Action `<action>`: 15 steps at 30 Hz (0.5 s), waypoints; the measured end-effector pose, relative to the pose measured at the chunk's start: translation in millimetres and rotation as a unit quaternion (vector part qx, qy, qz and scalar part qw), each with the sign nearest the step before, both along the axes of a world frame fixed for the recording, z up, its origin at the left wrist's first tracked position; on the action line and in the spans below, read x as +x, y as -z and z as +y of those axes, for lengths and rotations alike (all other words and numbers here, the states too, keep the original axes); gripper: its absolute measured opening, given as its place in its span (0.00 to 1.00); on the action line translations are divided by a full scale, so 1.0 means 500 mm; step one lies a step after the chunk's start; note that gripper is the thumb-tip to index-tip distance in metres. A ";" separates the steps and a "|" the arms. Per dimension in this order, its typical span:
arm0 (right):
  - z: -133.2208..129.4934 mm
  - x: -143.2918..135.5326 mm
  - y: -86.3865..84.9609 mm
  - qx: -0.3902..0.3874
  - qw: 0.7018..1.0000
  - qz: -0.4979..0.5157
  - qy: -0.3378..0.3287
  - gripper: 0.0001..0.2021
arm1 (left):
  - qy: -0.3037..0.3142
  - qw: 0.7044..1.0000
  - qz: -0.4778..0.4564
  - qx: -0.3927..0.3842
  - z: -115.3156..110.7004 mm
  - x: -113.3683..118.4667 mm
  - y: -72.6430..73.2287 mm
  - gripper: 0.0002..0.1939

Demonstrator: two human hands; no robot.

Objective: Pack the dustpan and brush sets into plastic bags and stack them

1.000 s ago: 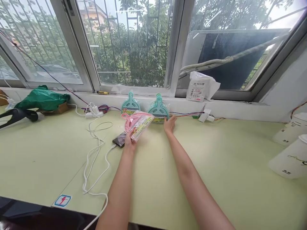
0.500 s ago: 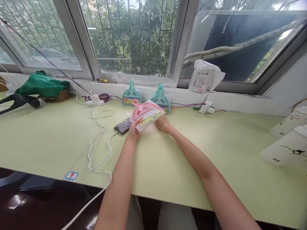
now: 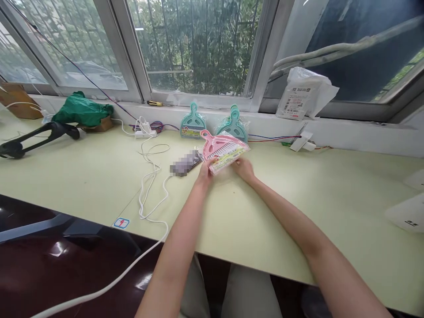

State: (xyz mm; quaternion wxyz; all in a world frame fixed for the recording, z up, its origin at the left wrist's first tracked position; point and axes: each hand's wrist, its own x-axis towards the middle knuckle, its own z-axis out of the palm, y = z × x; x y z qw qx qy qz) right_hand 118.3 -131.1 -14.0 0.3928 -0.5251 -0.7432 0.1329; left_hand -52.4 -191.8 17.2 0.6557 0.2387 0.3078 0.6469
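Observation:
A pink dustpan and brush set (image 3: pixel 223 148) in clear plastic wrap is tilted above the table. My left hand (image 3: pixel 206 170) grips its lower left corner. Close to the set's lower right edge is my right hand (image 3: pixel 244 168), its fingers curled and partly hidden behind the wrap. Behind them, a green dustpan set (image 3: pixel 193 123) leans upright on the wall, and a stack of several more green sets (image 3: pixel 233 126) stands to its right.
On the yellow-green table (image 3: pixel 159 260) lie a pixelated grey object (image 3: pixel 185 163) and a loose white cable (image 3: pixel 150 176). Green bag (image 3: pixel 82 110) and black frame (image 3: pixel 49 130) lie left, power strip (image 3: pixel 145 132) behind, white bag (image 3: pixel 300 95) on the sill, white containers (image 3: pixel 407 214) right.
The view has swung left, so things appear farther right. The pink set remains in my left hand, and my right hand has shifted slightly at its lower right edge.

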 end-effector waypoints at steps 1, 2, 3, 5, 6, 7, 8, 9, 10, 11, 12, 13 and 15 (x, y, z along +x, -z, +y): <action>-0.034 0.019 0.000 0.019 0.998 0.055 0.007 0.13 | 0.009 1.000 0.010 0.002 0.000 0.008 0.002 0.13; -0.069 0.041 -0.002 0.065 0.990 0.118 0.030 0.14 | 0.021 1.000 0.022 0.000 -0.001 0.016 0.004 0.13; -0.104 0.064 -0.005 0.125 0.978 0.158 0.056 0.15 | 0.034 0.999 0.036 -0.003 -0.002 0.026 0.007 0.14; -0.166 0.108 -0.015 0.222 0.963 0.146 0.051 0.13 | 0.065 0.996 0.066 -0.011 -0.004 0.046 0.013 0.15; -0.191 0.127 -0.020 0.249 0.961 0.116 0.033 0.12 | 0.082 0.993 0.081 -0.011 -0.006 0.058 0.016 0.15; -0.211 0.143 -0.025 0.260 0.962 0.081 0.008 0.12 | 0.098 0.991 0.093 -0.007 -0.009 0.069 0.019 0.16; -0.225 0.155 -0.028 0.261 0.964 0.048 -0.017 0.13 | 0.114 0.988 0.104 0.001 -0.013 0.080 0.021 0.16; -0.234 0.164 -0.030 0.254 0.966 0.017 -0.042 0.14 | 0.128 0.986 0.111 0.011 -0.017 0.089 0.021 0.17; -0.239 0.169 -0.030 0.244 0.967 -0.016 -0.068 0.15 | 0.138 0.983 0.115 0.022 -0.022 0.097 0.021 0.18; -0.241 0.172 -0.028 0.233 0.967 -0.048 -0.091 0.16 | 0.145 0.982 0.116 0.034 -0.026 0.102 0.020 0.19; -0.242 0.172 -0.026 0.223 0.966 -0.078 -0.106 0.18 | 0.147 0.981 0.115 0.046 -0.030 0.106 0.019 0.20; -0.241 0.172 -0.023 0.213 0.965 -0.105 -0.112 0.18 | 0.144 0.981 0.114 0.057 -0.033 0.108 0.017 0.20; -0.243 0.171 -0.018 0.199 0.965 -0.140 -0.099 0.20 | 0.134 0.982 0.112 0.075 -0.036 0.108 0.014 0.21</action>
